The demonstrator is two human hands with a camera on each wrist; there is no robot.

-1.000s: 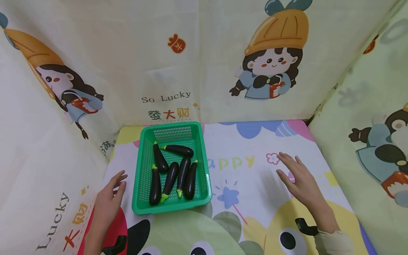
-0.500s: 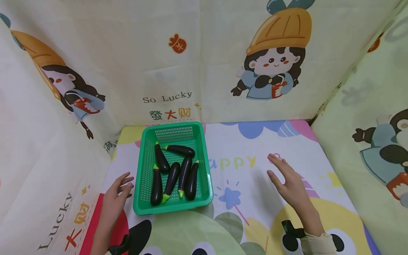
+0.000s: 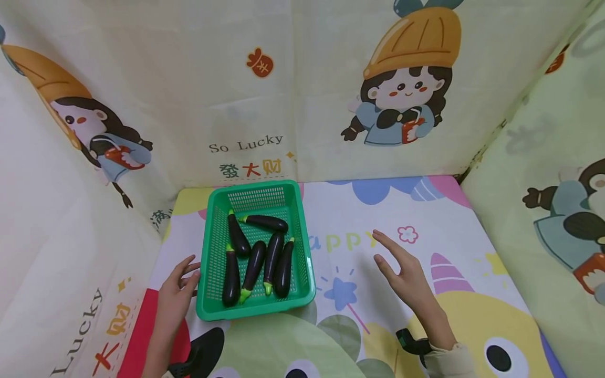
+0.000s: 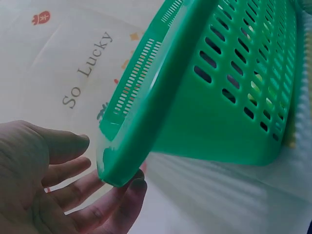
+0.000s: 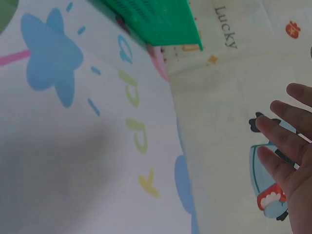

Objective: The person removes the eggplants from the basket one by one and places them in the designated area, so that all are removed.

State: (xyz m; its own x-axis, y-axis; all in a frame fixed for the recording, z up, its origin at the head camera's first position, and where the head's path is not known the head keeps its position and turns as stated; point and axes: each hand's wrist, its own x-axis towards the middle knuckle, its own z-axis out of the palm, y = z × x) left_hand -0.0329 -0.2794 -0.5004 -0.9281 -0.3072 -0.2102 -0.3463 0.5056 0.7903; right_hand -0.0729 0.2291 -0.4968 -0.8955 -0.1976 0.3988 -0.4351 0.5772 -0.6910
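A green plastic basket (image 3: 255,311) holds several dark purple eggplants (image 3: 231,278) with green stems. At its left side is my left hand (image 3: 175,296). In the left wrist view the fingers (image 4: 129,202) of that hand reach beneath the basket's rim, while the thumb is a little apart from it; whether the fingertips touch the rim I cannot tell. My right hand (image 3: 408,278) hovers over the table to the right of the basket, fingers spread and holding nothing. The right wrist view also shows this hand (image 5: 297,161) at its right edge, away from the basket's corner (image 5: 170,29).
The basket stands on a table with a printed cartoon cover (image 3: 340,210). Cream cloth walls (image 3: 321,105) with printed figures enclose the back and both sides. Both wrists wear black camera straps (image 3: 413,344).
My right hand has moved left toward the basket. The left hand has shifted right, up to the basket's left rim. The basket and eggplants keep their places.
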